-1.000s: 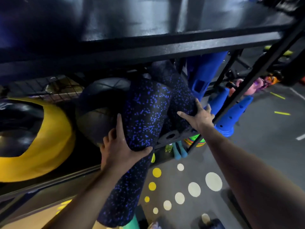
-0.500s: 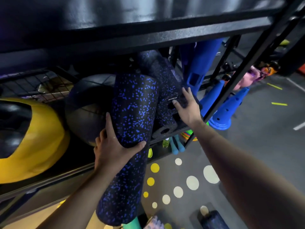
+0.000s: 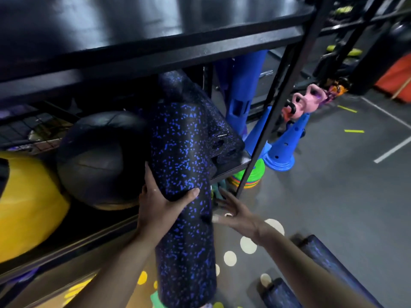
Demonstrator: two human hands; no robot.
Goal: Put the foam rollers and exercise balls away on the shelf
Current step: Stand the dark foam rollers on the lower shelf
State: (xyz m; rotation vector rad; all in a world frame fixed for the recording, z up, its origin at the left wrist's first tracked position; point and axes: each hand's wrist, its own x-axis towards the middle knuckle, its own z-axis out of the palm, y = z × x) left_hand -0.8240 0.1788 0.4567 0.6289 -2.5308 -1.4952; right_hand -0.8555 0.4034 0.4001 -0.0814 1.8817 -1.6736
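My left hand (image 3: 159, 204) grips a long black foam roller with blue specks (image 3: 180, 152), whose upper end leans into the black metal shelf (image 3: 155, 52). Its lower end hangs out over the floor. My right hand (image 3: 236, 213) is spread open beside the roller's right side, fingers straight, below the shelf edge. Two shorter speckled rollers (image 3: 219, 141) lie on the shelf to the right. A dark exercise ball (image 3: 100, 161) and a yellow ball (image 3: 26, 205) sit on the shelf at left.
Two more speckled rollers (image 3: 324, 261) lie on the grey floor at lower right. Blue cones (image 3: 282, 150) and a stack of flat coloured discs (image 3: 251, 176) stand by the shelf's diagonal post (image 3: 273, 116). Pink kettlebells (image 3: 309, 98) sit farther back.
My right hand has left the short rollers on the shelf and dropped down beside the long roller. The long roller sits slightly deeper in the shelf.
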